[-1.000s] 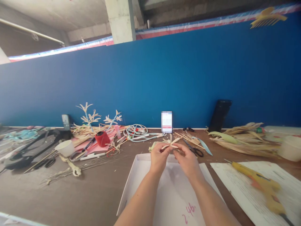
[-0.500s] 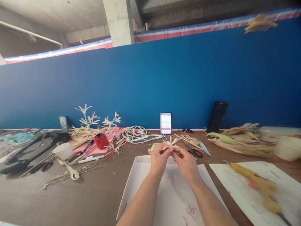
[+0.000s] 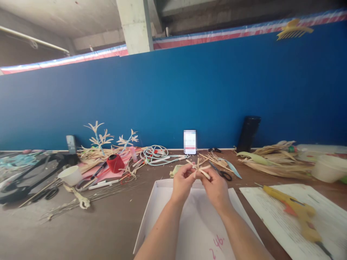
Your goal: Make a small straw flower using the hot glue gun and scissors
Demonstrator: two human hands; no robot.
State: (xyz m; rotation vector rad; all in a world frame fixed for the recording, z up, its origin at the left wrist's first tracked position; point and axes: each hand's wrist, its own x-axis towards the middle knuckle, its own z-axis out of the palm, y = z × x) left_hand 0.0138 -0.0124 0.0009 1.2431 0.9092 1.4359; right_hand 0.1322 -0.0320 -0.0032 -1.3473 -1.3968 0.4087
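Observation:
Both hands meet above the far edge of a white shallow box (image 3: 159, 202). Between them is a small flower of pale dried husk strips (image 3: 198, 164), its petals spreading outward. My left hand (image 3: 183, 182) pinches its left side with thumb and fingers. From the right, my right hand (image 3: 215, 186) closes on the same husk flower with fingertips near the centre. The flower's underside is hidden by the fingers. Just beyond the right hand lie black-handled scissors (image 3: 225, 175).
A yellow glue gun (image 3: 298, 211) rests on printed paper at the right. To the left are a white cup (image 3: 70, 176), a red spool (image 3: 115, 163), thin wires (image 3: 89, 198) and finished husk flowers (image 3: 100, 139). A phone (image 3: 189, 142) leans on the blue partition (image 3: 173, 90).
The husk flower has turned in my fingers, so its petals now spread more openly, one pointing toward the right hand. Both hands stay in nearly the same place; the view shifts slightly.

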